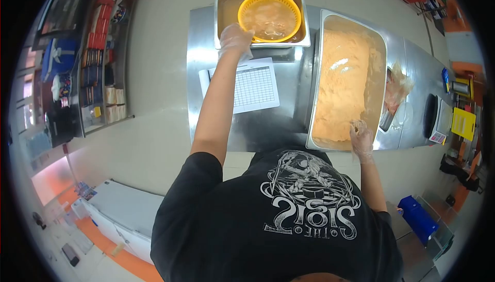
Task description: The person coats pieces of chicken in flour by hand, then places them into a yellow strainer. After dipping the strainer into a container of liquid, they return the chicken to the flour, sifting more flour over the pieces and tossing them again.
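- Grips, by all appearances, the near-left rim of the yellow basket (pixel 298 16) with the gloved left hand (pixel 236 39); fingers closed there, tips partly hidden.
- Basket inside the metal pan (pixel 225 11), toward its right side, with pale, wet food in cloudy liquid.
- Reaches with the gloved right hand (pixel 362 133) into the near-right part of the long tray (pixel 381 65), beside the orange powder (pixel 343 76); fingers curled, cannot tell whether around anything.
- Step in hand, as judged: handling the basket, with no lift clear of the pan yet.
- Called for in any lift, as judged: a firm hold on the rim, a level basket, and draining over the pan, away from the printed sheet (pixel 255 87).
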Tool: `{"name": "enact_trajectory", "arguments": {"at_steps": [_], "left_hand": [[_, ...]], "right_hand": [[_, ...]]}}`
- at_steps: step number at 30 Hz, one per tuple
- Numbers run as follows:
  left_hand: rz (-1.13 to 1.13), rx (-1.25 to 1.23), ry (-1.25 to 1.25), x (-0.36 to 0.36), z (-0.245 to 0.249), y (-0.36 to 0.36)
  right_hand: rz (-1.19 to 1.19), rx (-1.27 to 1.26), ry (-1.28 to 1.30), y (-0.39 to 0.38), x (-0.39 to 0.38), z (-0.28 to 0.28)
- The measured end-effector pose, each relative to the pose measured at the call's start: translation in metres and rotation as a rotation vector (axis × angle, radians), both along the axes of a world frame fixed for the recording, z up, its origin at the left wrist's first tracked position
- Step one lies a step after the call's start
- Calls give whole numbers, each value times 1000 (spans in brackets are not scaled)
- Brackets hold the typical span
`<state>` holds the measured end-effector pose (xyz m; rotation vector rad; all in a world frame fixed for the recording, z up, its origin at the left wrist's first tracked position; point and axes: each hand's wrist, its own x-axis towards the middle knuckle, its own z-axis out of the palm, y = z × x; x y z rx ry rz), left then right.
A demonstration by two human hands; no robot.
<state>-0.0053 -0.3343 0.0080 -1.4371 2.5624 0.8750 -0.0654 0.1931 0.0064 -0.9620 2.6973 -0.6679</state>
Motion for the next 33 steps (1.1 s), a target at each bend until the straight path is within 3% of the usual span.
{"name": "enact_trajectory", "arguments": {"at_steps": [4, 10, 13, 17, 20, 22, 26, 29, 30, 33], "left_hand": [[20, 14, -112, -3, 8, 6], [248, 146, -173, -17, 20, 24], [240, 57, -196, -21, 21, 32], [257, 132, -224, -26, 20, 28], [112, 179, -122, -26, -27, -7], [97, 244, 23, -34, -11, 0], [276, 387, 337, -27, -17, 13], [363, 377, 343, -23, 3, 25], [281, 239, 217, -22, 7, 22], [241, 224, 248, -13, 14, 23]], "right_hand": [[-83, -38, 43, 21, 8, -21], [-143, -39, 73, 25, 16, -33], [-149, -94, 74, 26, 17, -31], [-166, -131, 99, 31, 17, -40], [-186, -136, 89, 30, 18, -39], [-192, -108, 153, 31, 19, -41], [-273, -69, 81, 33, 19, -41], [-311, -85, 54, 34, 20, -40], [-315, -88, 53, 34, 21, -40], [-302, -110, 65, 34, 20, -41]]}}
